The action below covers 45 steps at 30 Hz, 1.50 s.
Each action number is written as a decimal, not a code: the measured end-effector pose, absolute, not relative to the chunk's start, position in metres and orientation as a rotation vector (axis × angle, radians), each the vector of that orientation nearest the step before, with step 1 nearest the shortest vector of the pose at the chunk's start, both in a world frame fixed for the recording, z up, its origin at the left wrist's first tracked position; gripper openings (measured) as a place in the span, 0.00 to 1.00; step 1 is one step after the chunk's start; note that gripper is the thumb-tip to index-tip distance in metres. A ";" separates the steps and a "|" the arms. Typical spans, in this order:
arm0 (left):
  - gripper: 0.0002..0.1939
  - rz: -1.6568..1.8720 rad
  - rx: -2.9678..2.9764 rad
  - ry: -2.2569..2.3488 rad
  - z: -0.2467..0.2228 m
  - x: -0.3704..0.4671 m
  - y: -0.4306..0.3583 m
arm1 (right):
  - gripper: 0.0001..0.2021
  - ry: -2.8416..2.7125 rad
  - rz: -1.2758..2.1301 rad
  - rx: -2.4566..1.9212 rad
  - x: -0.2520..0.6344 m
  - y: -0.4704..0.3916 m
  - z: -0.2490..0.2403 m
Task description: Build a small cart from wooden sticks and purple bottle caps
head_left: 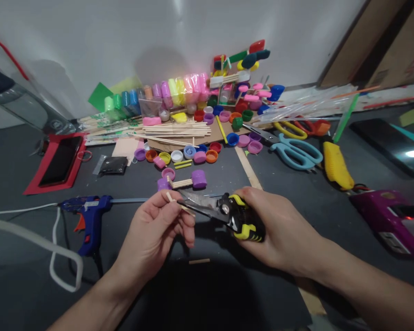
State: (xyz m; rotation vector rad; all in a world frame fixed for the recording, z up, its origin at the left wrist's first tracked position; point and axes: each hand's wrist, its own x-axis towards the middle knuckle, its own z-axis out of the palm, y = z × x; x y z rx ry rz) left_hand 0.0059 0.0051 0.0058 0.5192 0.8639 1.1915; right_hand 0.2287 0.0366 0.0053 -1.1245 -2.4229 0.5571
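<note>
My left hand point(155, 230) pinches a thin wooden stick point(170, 197) between thumb and fingers. My right hand point(279, 230) is wrapped round the black and yellow handles of the shears point(248, 218). The blades reach left to the stick and lie across it at my left fingertips; whether they cut into it cannot be made out. Just beyond my left hand, short sticks point(182, 183) join two purple caps, the right one point(199, 179) in plain sight and the left one partly behind my fingers. A short stick piece point(199, 261) lies on the dark table below the hands.
At the left are a blue glue gun point(89, 220) with its white cable and a phone point(62, 158) on red paper. Bottle caps point(177, 156) and wooden sticks point(179, 130) lie at the back. Blue scissors point(296, 151), a yellow cutter point(337, 165) and a purple device point(389, 220) are at the right.
</note>
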 end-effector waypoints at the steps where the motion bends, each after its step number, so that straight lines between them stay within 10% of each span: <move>1: 0.13 1.187 0.493 0.841 0.007 0.006 0.006 | 0.09 -2.427 0.534 -1.095 0.228 0.037 0.005; 45: 0.04 1.338 1.052 1.171 0.003 0.006 -0.003 | 0.07 -2.433 0.414 -1.073 0.234 0.033 0.005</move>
